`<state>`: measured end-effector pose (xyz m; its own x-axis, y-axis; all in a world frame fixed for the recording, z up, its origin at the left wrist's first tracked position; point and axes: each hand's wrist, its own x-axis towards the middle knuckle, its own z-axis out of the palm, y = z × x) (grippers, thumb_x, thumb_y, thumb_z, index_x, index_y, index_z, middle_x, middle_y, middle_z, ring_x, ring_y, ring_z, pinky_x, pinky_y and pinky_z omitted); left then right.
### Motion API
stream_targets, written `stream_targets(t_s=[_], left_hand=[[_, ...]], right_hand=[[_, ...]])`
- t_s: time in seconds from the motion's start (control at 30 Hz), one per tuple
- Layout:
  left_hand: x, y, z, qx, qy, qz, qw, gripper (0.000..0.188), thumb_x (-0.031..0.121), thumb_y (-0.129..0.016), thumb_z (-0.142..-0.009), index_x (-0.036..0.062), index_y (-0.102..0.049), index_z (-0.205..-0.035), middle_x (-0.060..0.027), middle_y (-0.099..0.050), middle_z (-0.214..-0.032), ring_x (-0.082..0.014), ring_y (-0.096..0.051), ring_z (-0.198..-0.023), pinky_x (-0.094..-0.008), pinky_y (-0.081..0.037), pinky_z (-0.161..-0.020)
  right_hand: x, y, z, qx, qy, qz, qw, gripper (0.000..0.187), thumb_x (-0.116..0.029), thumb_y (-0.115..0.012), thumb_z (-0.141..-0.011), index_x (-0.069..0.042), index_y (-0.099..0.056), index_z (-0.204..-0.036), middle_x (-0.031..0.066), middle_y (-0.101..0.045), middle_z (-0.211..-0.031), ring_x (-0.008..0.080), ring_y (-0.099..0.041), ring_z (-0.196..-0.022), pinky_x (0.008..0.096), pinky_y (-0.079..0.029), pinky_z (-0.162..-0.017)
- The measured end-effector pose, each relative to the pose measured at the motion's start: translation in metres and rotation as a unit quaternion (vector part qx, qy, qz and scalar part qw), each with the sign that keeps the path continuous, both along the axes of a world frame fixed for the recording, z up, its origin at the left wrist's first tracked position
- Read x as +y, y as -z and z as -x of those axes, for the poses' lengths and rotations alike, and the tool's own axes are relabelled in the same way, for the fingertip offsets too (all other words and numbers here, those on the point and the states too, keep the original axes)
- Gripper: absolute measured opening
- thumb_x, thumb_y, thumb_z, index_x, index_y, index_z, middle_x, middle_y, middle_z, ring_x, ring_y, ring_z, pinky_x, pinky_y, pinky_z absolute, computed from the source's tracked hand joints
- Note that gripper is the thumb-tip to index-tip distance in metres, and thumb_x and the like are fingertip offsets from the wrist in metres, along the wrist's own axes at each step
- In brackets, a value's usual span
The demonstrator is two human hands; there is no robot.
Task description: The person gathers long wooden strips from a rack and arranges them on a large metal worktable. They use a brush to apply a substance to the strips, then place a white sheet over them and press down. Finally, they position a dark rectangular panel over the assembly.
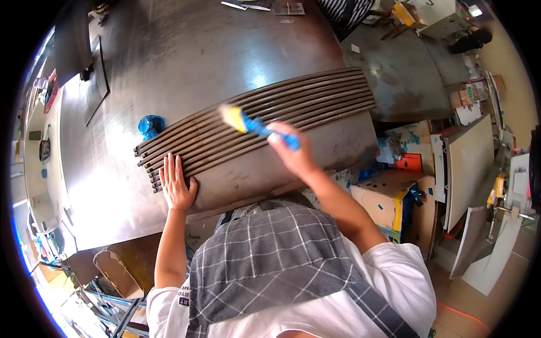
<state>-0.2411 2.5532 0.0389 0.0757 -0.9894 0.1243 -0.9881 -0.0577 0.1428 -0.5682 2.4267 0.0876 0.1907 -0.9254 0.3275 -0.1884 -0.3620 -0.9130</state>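
Several long dark rods [265,107] lie side by side across the metal table, their left ends staggered. Flat on the left part of the rods rests my left hand [178,183], fingers stretched out and pointing away from me. My right hand [293,151] grips the blue handle of a paintbrush [256,127], held over the middle of the rods. The brush has a yellow band and pale bristles pointing left; it is a little blurred, and I cannot tell whether the bristles touch the rods. A crumpled blue bundle [151,127] sits beside the rods' far left ends.
The shiny metal table [225,62] spreads beyond the rods. A thin dark panel [98,84] is at the far left, and a black-and-white striped cloth [346,16] at the back. An open cardboard box [383,197] stands below the table's right edge; upright boards [468,169] lean further right.
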Motion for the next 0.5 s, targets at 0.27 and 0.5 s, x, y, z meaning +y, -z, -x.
stream_targets(t_s=[0.27, 0.5], left_hand=[[0.003, -0.008, -0.008, 0.025, -0.028, 0.007, 0.999, 0.080, 0.033, -0.065, -0.074, 0.0083, -0.036, -0.145, -0.0143, -0.031, -0.152, -0.0297, -0.025, -0.143, -0.0487, -0.016, -0.115], [0.007, -0.007, -0.014, 0.046, -0.025, 0.014, 0.999, 0.082, 0.037, -0.066, -0.074, 0.0091, -0.036, -0.145, -0.0129, -0.032, -0.152, -0.0283, -0.025, -0.142, -0.0484, -0.016, -0.115]], right_hand=[[-0.087, 0.037, 0.114, -0.363, 0.361, -0.267, 0.816, 0.018, -0.020, -0.063, -0.091, -0.003, -0.061, -0.083, 0.0071, -0.064, -0.068, 0.0141, -0.062, -0.059, 0.0251, -0.052, -0.054], [0.016, 0.022, -0.051, -0.270, 0.130, -0.360, 0.883, 0.021, -0.017, -0.066, -0.088, -0.001, -0.063, -0.102, 0.0092, -0.065, -0.072, 0.0165, -0.064, -0.060, 0.0271, -0.052, -0.055]])
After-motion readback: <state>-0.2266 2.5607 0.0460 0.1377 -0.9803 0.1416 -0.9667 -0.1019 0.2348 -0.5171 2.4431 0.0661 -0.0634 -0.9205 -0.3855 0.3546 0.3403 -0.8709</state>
